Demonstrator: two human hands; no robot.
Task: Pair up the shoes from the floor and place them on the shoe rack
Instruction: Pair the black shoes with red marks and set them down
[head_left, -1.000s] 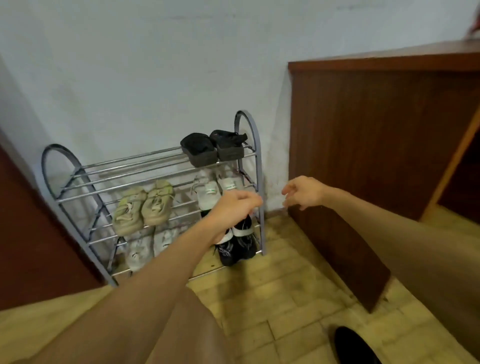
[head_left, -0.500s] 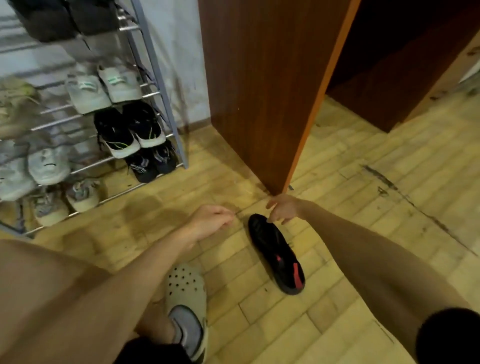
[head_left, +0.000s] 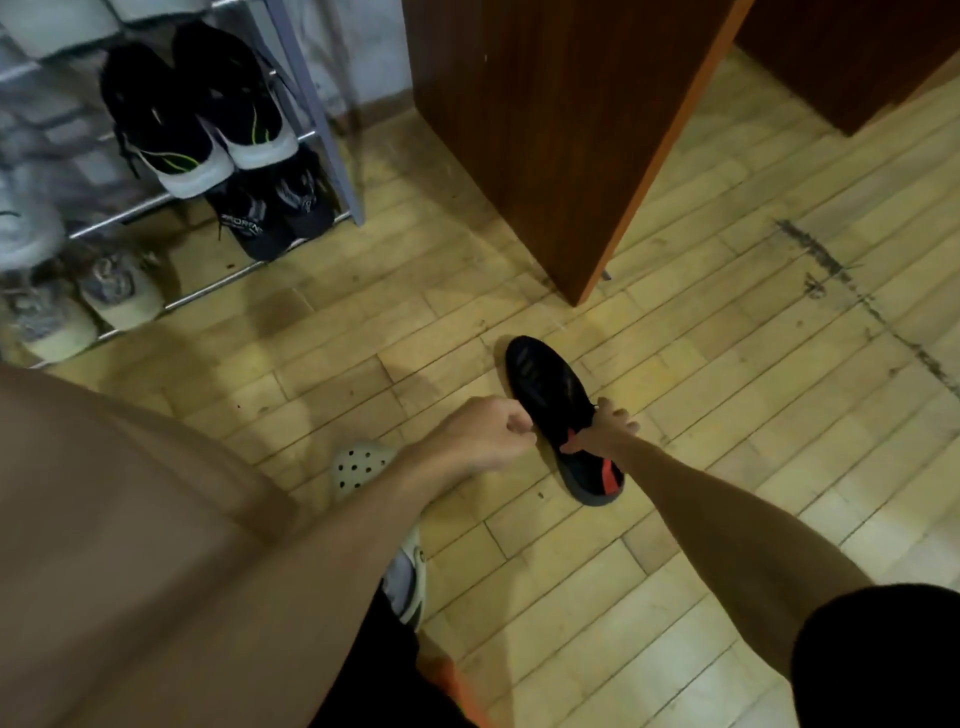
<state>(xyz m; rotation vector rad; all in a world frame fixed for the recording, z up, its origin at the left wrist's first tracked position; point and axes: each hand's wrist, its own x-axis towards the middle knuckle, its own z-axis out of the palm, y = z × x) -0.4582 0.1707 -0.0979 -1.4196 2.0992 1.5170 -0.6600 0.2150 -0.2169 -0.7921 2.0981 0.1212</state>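
Observation:
A black shoe (head_left: 548, 387) with a red mark at its heel lies on the wooden floor, toe pointing away from me. My right hand (head_left: 602, 427) grips it at the opening, fingers over the far side. My left hand (head_left: 480, 434) hovers just left of the shoe, fingers curled with nothing in them. The metal shoe rack (head_left: 317, 111) stands at the upper left and holds several pairs, among them black-and-white sneakers (head_left: 197, 124) and dark shoes (head_left: 270, 208) below.
A brown wooden cabinet (head_left: 561, 114) stands right of the rack, its corner close to the shoe. My foot in a pale clog (head_left: 358, 465) is planted by my left arm. Beige shoes (head_left: 119, 291) fill the rack's bottom left.
My view has swung from the rack down to the floor. My right hand has reached the black shoe and closed on it; my left hand has moved close beside it.

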